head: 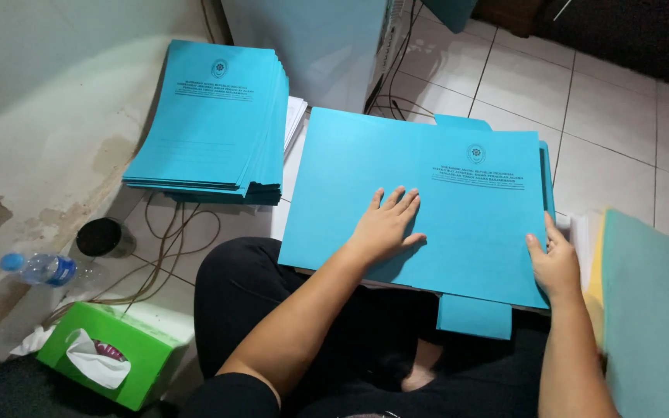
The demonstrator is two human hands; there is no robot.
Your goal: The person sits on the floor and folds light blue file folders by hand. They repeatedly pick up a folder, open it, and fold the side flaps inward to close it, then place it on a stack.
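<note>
I'm squaring up the blue folder (427, 193) on my lap: my left hand (385, 224) lies open and flat on its cover, my right hand (555, 267) pinches its right edge. Next it needs lifting onto the folder stack (210, 116) beyond its left corner

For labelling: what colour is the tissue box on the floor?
Bright green cardboard tissue box, white tissue sticking out; head view.

tissue box (121, 358): bright green cardboard, white tissue poking out the top – sits on the floor at the bottom left, by the wall
water bottle (42, 268): clear plastic, blue cap and blue label band – lying on its side against the left wall
</note>
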